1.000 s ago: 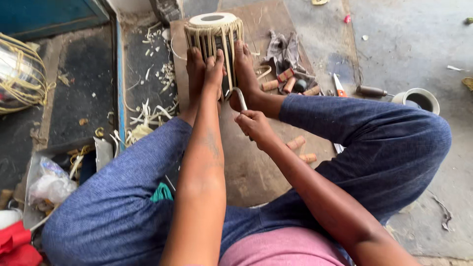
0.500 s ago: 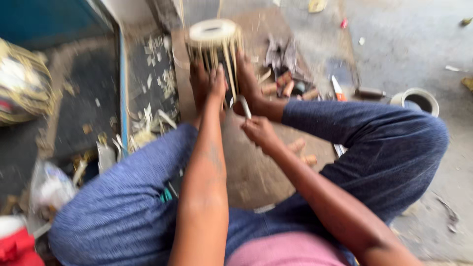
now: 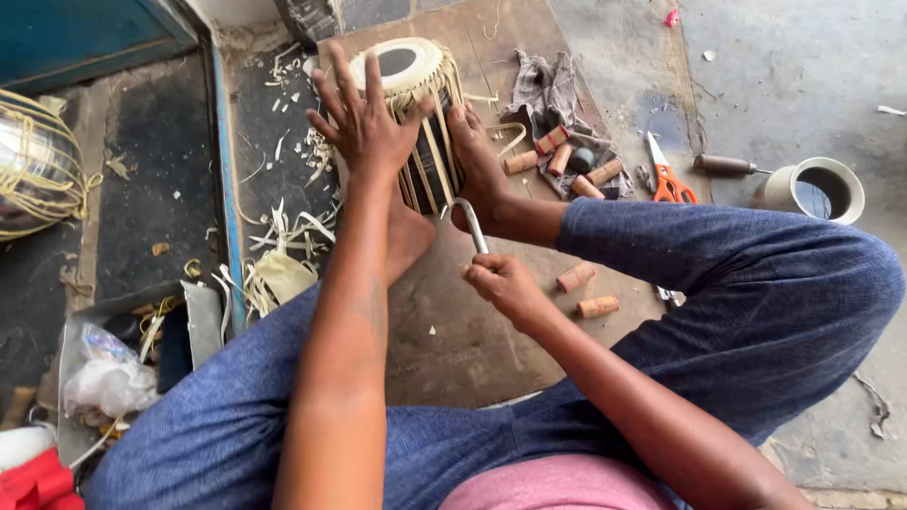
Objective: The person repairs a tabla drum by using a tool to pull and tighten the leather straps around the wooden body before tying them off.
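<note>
Gripping hook tool [image 3: 470,225] w/ right hand [image 3: 503,283]; left hand [image 3: 364,123] spread on drum [image 3: 416,104] edge.

Smooth shiny metal hook [image 3: 470,222], pale leather-strapped wooden drum [image 3: 416,113].

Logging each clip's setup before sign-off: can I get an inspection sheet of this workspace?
Surface: worn brown mat on concrete floor.
Job's things: small strapped drum lying on its side, braced between both bare feet; metal hook tool.
Clutter: wooden pegs, orange-handled scissors, grey rag, strap offcuts.
Grippers: left hand spread on the drum; right hand gripping the hook tool.
Cables: nothing seen.
Surroundings: white cup, second laced drum at left.
</note>
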